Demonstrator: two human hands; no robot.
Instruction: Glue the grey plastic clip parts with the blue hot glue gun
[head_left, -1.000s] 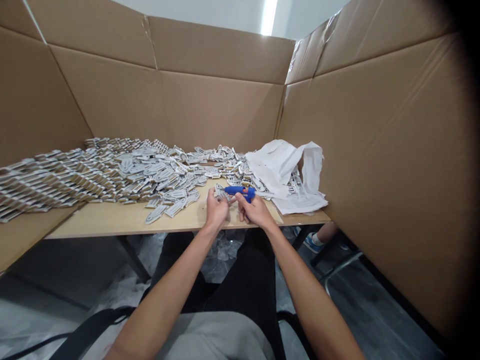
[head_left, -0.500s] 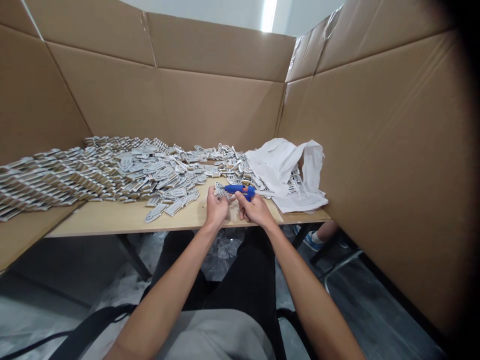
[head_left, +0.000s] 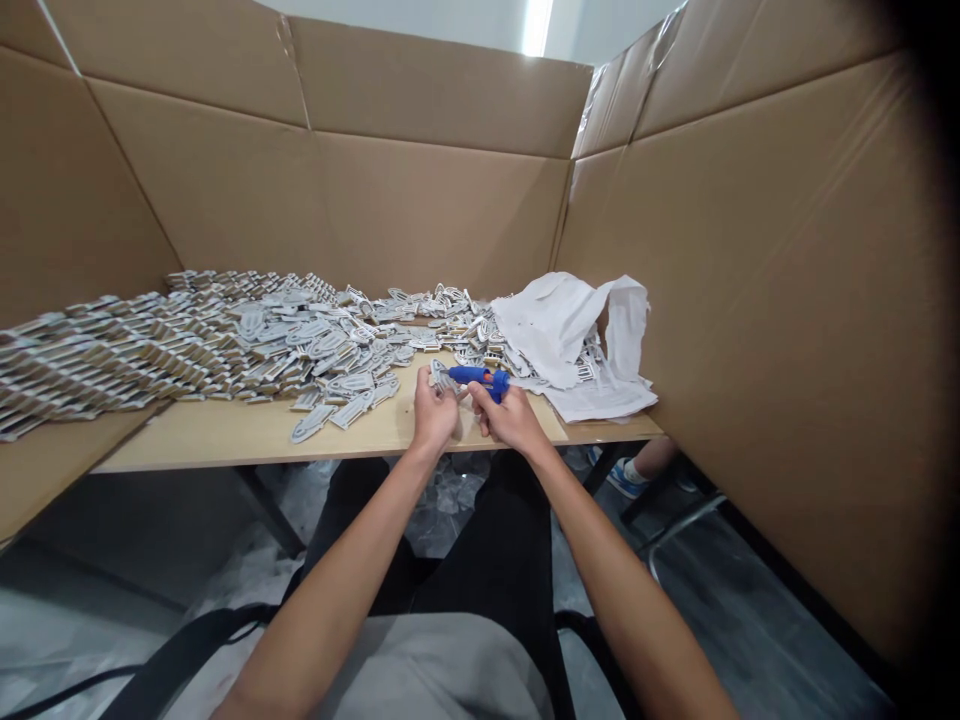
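Observation:
Between the fingers of my left hand (head_left: 435,418) is a small grey-and-white flat piece (head_left: 439,375) with a rounded end. My right hand (head_left: 512,415) is wrapped round a blue glue gun (head_left: 480,377), its nozzle pointing left at the piece. The nozzle tip is at the piece's face; whether they touch I cannot tell. Both hands are above the front edge of the wooden table (head_left: 225,437). Similar loose pieces (head_left: 322,350) lie heaped just beyond my left hand.
Neat stacked rows of the same pieces (head_left: 97,350) fill the left side. White crumpled paper (head_left: 555,320) covers more pieces at the right. Cardboard walls (head_left: 442,215) enclose the table. A person's shoe (head_left: 628,478) shows below, at right.
The glue gun's nozzle has shifted very slightly to the left and up over the piece. Both hands keep their holds.

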